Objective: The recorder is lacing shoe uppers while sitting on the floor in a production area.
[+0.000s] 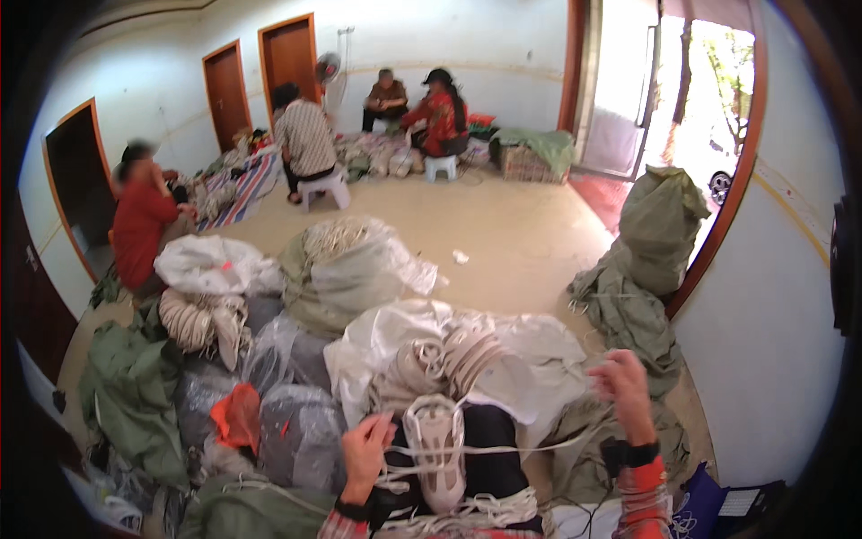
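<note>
Head view – person sits among bulging sacks, both forearms coming up from the lower edge. Left hand (pixel 366 454) is closed, fingers pinched on white cord (pixel 503 448) just beside a white oval shoe-shaped frame (pixel 436 445) lying on the lap. Right hand (pixel 621 384) is raised to the right, fist closed on the same cord, which runs taut between the 2 hands across the frame. Loose cord is heaped on the lap below. Behind the frame an open white sack (pixel 530 355) holds coiled bundles of cord (pixel 444 355). Further left, clear plastic bags (pixel 296 422) and a green sack (pixel 135 395); more green sacks (pixel 660 225) by the doorway. 4 other people sit further off with similar piles. Step in hand looks like drawing cord out and lacing or winding it on the frame – judged mid-pull. Next move likely calls for keeping tension with the right hand while the left guides the strand onto the frame
</note>
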Tool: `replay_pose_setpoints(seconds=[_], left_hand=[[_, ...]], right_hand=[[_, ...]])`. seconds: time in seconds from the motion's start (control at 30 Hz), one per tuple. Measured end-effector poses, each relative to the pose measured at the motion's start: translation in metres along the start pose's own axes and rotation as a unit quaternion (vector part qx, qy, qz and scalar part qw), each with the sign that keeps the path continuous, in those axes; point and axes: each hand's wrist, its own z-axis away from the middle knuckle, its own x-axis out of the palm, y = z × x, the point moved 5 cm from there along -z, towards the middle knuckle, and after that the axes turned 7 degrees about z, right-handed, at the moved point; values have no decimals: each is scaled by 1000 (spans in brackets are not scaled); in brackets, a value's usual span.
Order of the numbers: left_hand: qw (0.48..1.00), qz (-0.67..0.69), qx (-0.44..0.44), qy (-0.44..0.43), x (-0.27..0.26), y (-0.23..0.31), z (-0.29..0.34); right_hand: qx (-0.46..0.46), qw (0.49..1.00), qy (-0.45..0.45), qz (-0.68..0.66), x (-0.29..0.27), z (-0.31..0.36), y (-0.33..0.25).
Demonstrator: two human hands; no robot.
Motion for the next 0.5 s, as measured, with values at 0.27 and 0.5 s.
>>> replay_pose_setpoints(seconds=[0.27,0.5], left_hand=[[987,111,61,-96,70,28,12],[982,41,159,-91,75,22,28]], right_hand=[[-327,910,-154,203,191,41,-20],[-14,969,-247,5,202,58,12]])
